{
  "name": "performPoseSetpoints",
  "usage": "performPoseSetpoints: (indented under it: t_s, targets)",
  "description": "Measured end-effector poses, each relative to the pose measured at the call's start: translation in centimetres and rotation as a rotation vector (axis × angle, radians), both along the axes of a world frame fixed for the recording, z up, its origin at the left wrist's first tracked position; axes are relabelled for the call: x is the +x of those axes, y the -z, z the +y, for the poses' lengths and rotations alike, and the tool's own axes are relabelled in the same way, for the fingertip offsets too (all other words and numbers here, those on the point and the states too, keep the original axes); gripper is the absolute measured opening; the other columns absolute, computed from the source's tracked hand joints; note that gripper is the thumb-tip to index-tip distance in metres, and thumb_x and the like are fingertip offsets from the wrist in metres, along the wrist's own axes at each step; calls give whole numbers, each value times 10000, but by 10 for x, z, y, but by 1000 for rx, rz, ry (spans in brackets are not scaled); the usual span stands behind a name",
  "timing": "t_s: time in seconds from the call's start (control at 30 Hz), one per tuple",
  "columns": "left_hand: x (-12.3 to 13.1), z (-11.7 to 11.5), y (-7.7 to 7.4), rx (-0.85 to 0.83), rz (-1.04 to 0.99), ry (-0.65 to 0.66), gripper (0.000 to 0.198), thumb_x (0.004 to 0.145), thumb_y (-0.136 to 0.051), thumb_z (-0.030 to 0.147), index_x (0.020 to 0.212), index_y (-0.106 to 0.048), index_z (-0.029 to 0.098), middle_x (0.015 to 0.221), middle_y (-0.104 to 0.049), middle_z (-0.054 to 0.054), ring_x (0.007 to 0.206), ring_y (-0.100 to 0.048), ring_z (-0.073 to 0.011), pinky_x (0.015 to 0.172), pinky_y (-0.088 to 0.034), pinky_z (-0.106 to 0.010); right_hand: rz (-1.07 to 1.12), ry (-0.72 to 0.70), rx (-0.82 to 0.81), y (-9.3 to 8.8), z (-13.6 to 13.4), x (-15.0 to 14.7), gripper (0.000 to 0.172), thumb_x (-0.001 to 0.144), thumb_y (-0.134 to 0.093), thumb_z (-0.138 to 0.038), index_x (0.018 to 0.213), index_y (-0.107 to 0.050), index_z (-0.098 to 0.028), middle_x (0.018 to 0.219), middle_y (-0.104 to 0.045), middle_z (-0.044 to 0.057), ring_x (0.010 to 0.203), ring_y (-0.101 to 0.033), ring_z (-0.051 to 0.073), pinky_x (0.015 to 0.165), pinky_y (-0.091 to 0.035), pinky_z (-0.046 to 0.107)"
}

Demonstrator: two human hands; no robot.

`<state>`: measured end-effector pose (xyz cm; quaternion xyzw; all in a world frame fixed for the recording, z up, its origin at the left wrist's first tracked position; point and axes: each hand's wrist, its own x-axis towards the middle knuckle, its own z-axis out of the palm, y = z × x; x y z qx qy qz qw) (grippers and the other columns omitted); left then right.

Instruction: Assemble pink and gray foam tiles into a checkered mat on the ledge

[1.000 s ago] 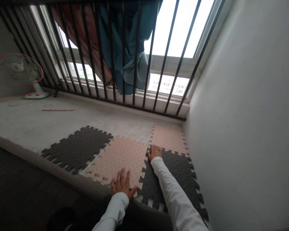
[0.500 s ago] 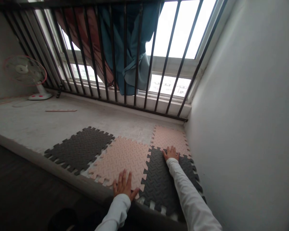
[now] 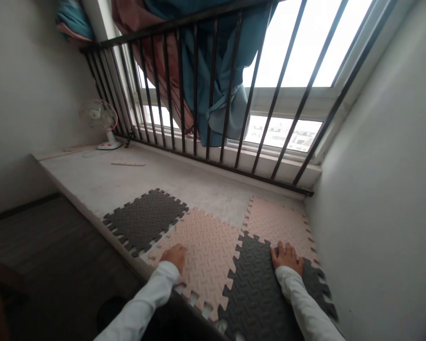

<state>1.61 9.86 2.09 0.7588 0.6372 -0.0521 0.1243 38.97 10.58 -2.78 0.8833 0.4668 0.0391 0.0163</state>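
- L hand (image 3: 173, 257): palm down on the near pink foam mat tile (image 3: 202, 265), close to the tile's left edge; fingers together & flat, gripping nothing. Vs 0.5 s ago it sits further left on the tile, fingers no longer spread.
- R hand (image 3: 287, 258): palm down on the dark grey foam tile (image 3: 255, 298), at its far edge; fingers spread & flat, no grip, tips right by the seam w/ the far pink tile (image 3: 277, 225).
- Near pink & dark grey tiles lie side by side, toothed edges meshed. Far pink tile meets the dark one's far edge. Far dark tile (image 3: 145, 220) lies just beside the near pink one, on its far-left side.
- Whole view has swung vs earlier: more left wall (image 3: 31, 94) in frame, fan looks smaller.
- Edges: near side of the tiles runs along the ledge lip, w/ dark floor (image 3: 57, 246) below. Dark grey tile's right side is near the R wall (image 3: 376, 189).
- Room to move: concrete ledge (image 3: 92, 180) stretches from the tiles to the iron window bars (image 3: 216, 166).
- Beyond: wood strip (image 3: 128, 164) lying on the ledge, white desk fan (image 3: 97, 118) in the L corner, teal curtain (image 3: 199, 71) behind the bars.
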Motion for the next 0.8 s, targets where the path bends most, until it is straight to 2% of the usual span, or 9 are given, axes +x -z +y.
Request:
performPoseSetpoints:
  t_s: [0.1, 0.2, 0.43, 0.53, 0.6, 0.67, 0.73, 0.8]
  targets:
    - [-56, 37, -2, 14, 187, -97, 406, 743, -322, 95, 1072, -522, 223, 1105, -519, -76, 1004, -475, -205, 799, -387, -344, -80, -34, 24, 1, 2, 2, 538, 751, -295, -489, 1203, -415, -222, 1287, -364, 82, 1174, -293, 237, 947, -175, 421]
    - [-92, 62, 4, 16, 209, -38, 440, 701, -380, 74, 1084, -512, 246, 1116, -494, -58, 1016, -456, -193, 803, -384, -309, -123, -53, 59, 6, 4, 5, 527, 731, -332, -482, 1168, -454, -212, 1256, -396, 90, 1156, -317, 242, 948, -177, 408]
    - [-114, 90, 9, -52, 58, 180, 365, 525, -498, 58, 843, -589, 212, 984, -507, -17, 920, -485, -141, 824, -353, -214, -66, -119, 100, 11, 2, 10, 553, 749, -280, -475, 1187, -437, -177, 1283, -363, 118, 1175, -294, 260, 941, -179, 448]
    - [-120, 100, 10, -89, 104, 219, 345, 505, -471, 38, 792, -582, 195, 963, -528, -19, 910, -491, -144, 814, -365, -219, -71, -112, 100, 9, 1, 8, 540, 756, -277, -462, 1193, -433, -184, 1286, -367, 113, 1176, -296, 253, 944, -171, 451]
    - [-115, 112, 5, -57, 159, 193, 338, 534, -447, 33, 800, -576, 197, 999, -533, -26, 949, -483, -159, 825, -371, -251, -76, -107, 104, 9, 1, 7, 534, 759, -277, -457, 1196, -430, -190, 1292, -362, 106, 1179, -292, 250, 950, -160, 451]
    - [-98, 129, -3, 56, 162, 189, 336, 588, -435, 50, 860, -564, 199, 1100, -503, -37, 1040, -440, -174, 877, -350, -284, -76, -92, 104, 10, 2, 6, 530, 757, -285, -451, 1196, -430, -192, 1301, -351, 104, 1182, -286, 253, 955, -148, 457]
    - [-65, 149, -13, 196, 95, 240, 323, 646, -432, 92, 938, -537, 184, 1217, -429, -54, 1139, -358, -180, 949, -294, -302, -66, -79, 101, 11, 2, 5, 529, 754, -299, -444, 1196, -430, -184, 1306, -343, 108, 1185, -278, 259, 958, -137, 461]
    - [-16, 166, -22, 274, 1, 300, 322, 682, -427, 128, 992, -506, 159, 1291, -358, -72, 1198, -285, -181, 996, -242, -316, -52, -73, 100, 11, 2, 5, 531, 753, -308, -440, 1197, -429, -174, 1307, -339, 113, 1191, -269, 262, 962, -128, 461]
